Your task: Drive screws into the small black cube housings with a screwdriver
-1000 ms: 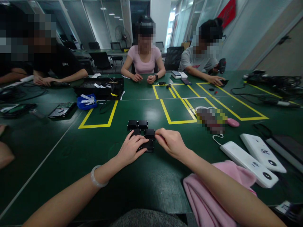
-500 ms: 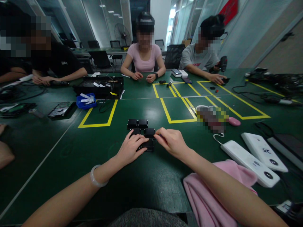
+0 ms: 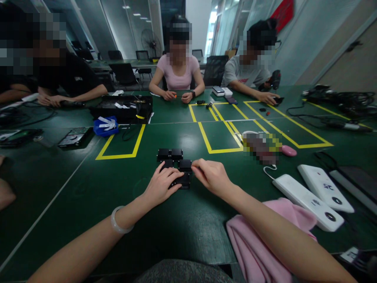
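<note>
Nearest, a soft, crumpled pink cloth lies on the glossy dark-green table, with two long white plastic devices beyond it to the right. The left hand rests over small black rectangular blocks, fingers spread, thumb by the nearest block; I cannot tell whether it grips that one. The right hand has thumb and fingertips drawn together at the middle row's right edge; whether something is pinched there, I cannot tell. Two more blocks sit side by side just behind. Farther off are a blue plastic container holding white paper-like strips, rectangles of yellow tape and a person in a pink short-sleeved top
</note>
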`<state>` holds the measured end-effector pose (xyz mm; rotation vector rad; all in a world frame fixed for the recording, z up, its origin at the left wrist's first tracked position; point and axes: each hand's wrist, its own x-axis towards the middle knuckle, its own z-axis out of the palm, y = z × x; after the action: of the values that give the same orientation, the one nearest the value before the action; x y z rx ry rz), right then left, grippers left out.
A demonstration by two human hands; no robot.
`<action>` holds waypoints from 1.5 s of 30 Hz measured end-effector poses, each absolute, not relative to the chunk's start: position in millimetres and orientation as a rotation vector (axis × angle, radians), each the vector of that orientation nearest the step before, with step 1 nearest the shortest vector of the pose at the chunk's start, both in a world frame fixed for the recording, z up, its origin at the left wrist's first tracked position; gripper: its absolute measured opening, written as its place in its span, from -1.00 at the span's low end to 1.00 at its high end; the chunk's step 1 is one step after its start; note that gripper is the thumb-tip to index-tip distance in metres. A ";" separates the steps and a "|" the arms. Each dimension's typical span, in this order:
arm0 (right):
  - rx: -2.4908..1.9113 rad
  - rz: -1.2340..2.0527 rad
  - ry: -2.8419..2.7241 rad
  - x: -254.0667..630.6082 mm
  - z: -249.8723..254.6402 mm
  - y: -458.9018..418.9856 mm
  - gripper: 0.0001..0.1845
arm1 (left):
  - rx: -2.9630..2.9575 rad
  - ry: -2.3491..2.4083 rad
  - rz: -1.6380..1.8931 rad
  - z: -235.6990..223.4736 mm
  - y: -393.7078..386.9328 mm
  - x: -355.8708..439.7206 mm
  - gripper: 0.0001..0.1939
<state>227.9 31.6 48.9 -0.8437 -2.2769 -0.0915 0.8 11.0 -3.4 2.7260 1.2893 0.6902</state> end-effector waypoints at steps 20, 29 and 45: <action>-0.802 -0.121 -2.264 225.0 48.3 29.8 -0.67 | 2.796 1.262 0.708 -3.0 10.3 -0.4 -0.71; -0.779 -0.103 -2.246 224.4 46.5 30.0 -0.70 | 2.812 1.269 0.693 -4.0 10.1 -0.3 -0.69; -0.782 -0.063 -2.235 220.2 42.0 32.5 -0.69 | 2.774 1.274 0.686 -3.9 9.8 -1.7 -0.70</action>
<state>220.2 32.5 42.0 -0.7824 -2.2349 -0.0628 -1.7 9.8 -3.9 2.7745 1.2740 0.6859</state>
